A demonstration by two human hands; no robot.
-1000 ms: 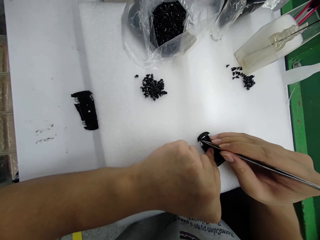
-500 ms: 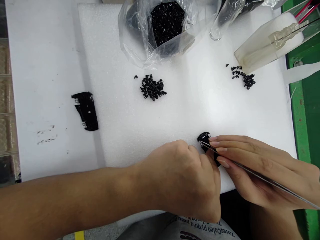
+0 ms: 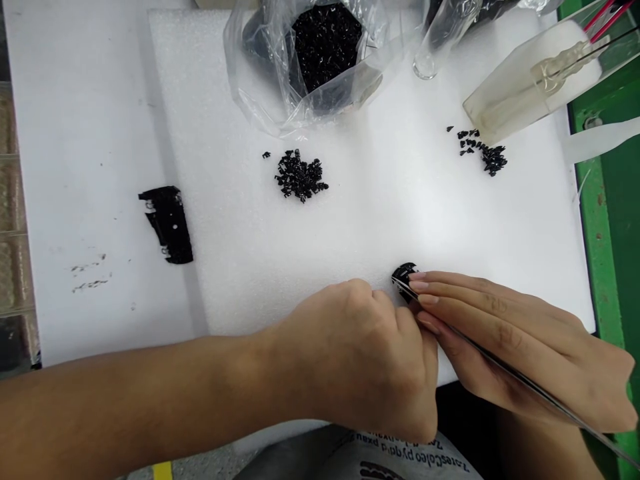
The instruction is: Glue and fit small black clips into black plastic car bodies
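Observation:
My left hand [image 3: 370, 360] is closed in a fist, its fingertips turned down out of sight. It grips a small black plastic part [image 3: 404, 273], whose curved top end shows past the knuckles. My right hand [image 3: 530, 340] is closed around long thin metal tweezers [image 3: 575, 419], with the thumb on one side and the fingers on the other. The tweezers' tips lie on the upper end of the black part. Fingertips of the right hand also rest against that part. Whether the tips pinch a small piece cannot be made out.
A white foam sheet [image 3: 240, 253] bears two piles of tiny black pieces [image 3: 301, 177] [image 3: 494, 160]. Behind them stands a clear plastic bag [image 3: 260, 100] of similar pieces. Another black part [image 3: 173, 227] lies left. A clear holder [image 3: 530, 80] stands at right, near a green edge [image 3: 603, 247].
The right hand and tweezers have shifted slightly left and closer to the left hand, covering more of the black part. The whole view has drifted slightly.

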